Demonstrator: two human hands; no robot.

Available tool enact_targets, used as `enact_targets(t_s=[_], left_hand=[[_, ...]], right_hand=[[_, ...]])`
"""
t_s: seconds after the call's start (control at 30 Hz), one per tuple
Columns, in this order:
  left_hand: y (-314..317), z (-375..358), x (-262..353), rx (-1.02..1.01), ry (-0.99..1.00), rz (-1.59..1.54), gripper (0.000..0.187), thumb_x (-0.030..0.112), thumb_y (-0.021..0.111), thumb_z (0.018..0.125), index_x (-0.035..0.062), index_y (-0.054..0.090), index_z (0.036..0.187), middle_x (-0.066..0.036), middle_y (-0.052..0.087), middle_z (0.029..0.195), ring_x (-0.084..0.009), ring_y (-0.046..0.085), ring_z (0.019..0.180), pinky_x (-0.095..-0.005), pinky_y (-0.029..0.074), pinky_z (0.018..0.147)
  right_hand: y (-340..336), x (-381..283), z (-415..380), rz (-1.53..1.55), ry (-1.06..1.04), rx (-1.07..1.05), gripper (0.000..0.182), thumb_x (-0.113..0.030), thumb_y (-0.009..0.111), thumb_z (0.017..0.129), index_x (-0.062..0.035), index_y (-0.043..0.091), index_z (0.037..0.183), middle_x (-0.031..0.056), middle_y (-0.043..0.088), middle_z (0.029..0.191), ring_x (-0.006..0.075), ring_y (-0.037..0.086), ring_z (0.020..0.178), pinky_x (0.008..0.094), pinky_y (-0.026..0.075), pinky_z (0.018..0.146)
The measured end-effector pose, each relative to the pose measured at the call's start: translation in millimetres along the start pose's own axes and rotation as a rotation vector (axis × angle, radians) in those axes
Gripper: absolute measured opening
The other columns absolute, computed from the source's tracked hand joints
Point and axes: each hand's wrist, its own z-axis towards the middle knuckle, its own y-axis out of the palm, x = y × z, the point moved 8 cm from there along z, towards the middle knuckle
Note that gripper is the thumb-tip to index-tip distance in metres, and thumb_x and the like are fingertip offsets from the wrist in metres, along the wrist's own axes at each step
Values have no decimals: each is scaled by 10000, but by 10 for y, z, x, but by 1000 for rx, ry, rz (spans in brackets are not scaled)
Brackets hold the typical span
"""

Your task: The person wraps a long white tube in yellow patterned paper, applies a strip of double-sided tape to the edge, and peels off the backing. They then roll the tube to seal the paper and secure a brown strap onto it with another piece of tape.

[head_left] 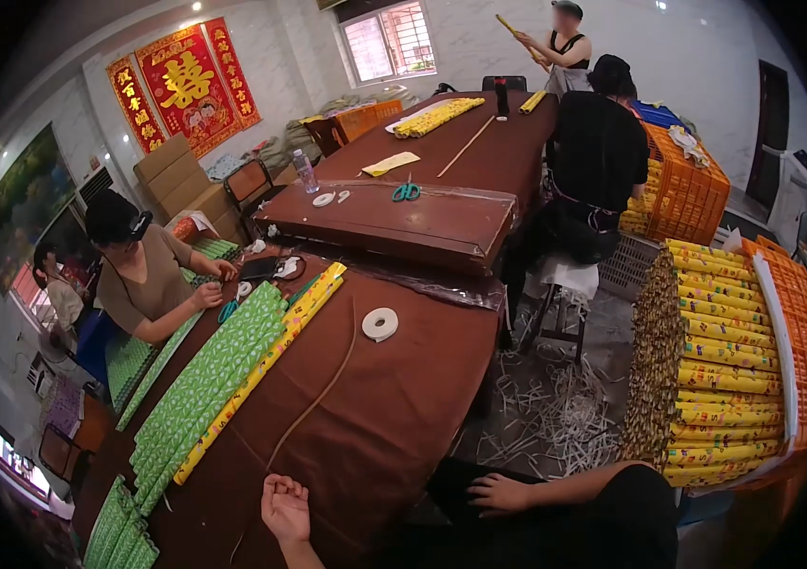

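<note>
My left hand (286,510) rests palm up at the table's near edge, its fingers loosely curled and nothing visible in the palm. A long thin brown strip (313,403) runs across the brown tabletop (384,398) up to beside its fingertips. My right hand (501,495) lies flat on my dark-clothed leg with its fingers apart, holding nothing. Left of my left hand are green patterned rolls (213,379) laid side by side, with a yellow patterned roll (256,379) along their right edge. A white tape roll (380,324) lies flat farther up the table.
Many yellow rolls (726,370) are stacked beside an orange crate (795,351) at right. Paper strips (560,412) litter the floor. A person (152,270) works at the left side; another person (593,142) sits at the right. Teal scissors (406,192) lie on the raised board.
</note>
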Motion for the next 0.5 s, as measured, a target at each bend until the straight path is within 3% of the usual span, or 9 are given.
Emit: enact_targets(t_s=[0.1,0.33,0.4,0.5], left_hand=[[-49,-5,47,18,40,-4,221,284,477,989,95,576,1045,-45,554,863,-188,497,740,-327,421,684],[-196,36,52,65,50,-16,230,301,488,987,99,579,1052,-36,557,861,-178,506,737,-329,438,692],[-180,35,40,75,46,-10,232,302,491,986,98,579,1052,-35,558,862,-177,506,737,-328,438,691],[-192,39,24,87,43,-1,234,302,497,984,95,578,1055,-34,560,863,-176,502,734,-325,435,688]], right_hand=[[158,-76,-21,-27,-164,-117,309,-277,527,945,-71,570,1172,146,494,1335,305,423,1283,480,327,1068],[141,8,-41,29,-164,-119,236,-250,498,967,-74,580,1101,117,540,1244,283,476,1194,450,356,1000],[80,-13,-43,43,-234,9,237,-266,481,981,-66,564,1076,116,562,1161,280,506,1124,435,373,955],[58,-21,1,55,-151,-80,280,-275,454,1008,-29,542,1110,120,575,1083,260,522,1033,404,396,891]])
